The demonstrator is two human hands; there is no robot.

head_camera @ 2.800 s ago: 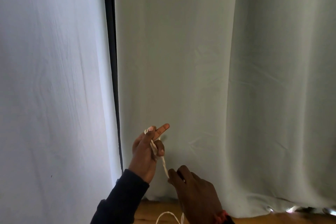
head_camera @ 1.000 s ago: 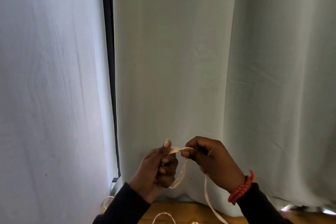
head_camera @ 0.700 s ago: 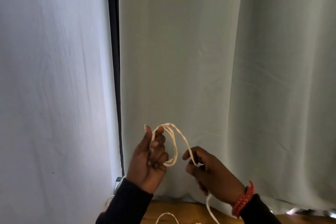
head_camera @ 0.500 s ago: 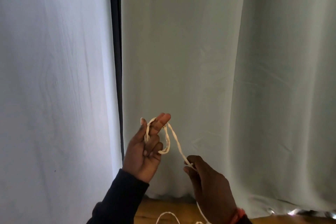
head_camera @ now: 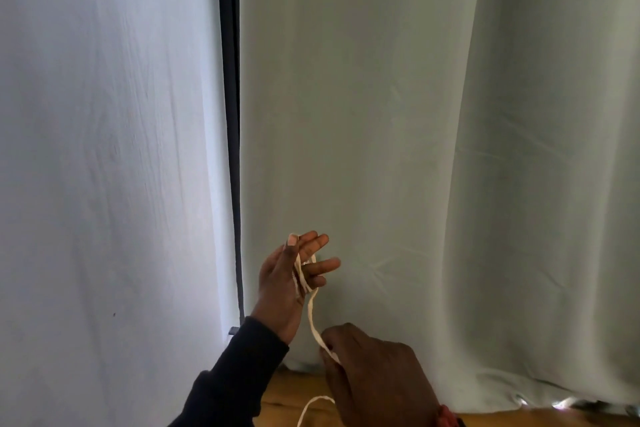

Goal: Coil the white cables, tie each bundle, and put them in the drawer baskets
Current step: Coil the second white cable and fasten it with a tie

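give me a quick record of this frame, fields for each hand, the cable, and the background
left hand: raised, fingers spread, cable looped around them
right hand: lower, pinching the cable below the loops
cable: white, flat; runs from the left-hand loops down to the right hand, a further stretch curves over the floor
floor: wooden, only a strip shows
curtain: pale, hanging down to the floor
frame: dark vertical strip between the curtain panels
drawer baskets: not in view

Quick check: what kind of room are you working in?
Probably a room in a home, by a window: long pale curtains reach a wooden floor, with a dark frame between them.
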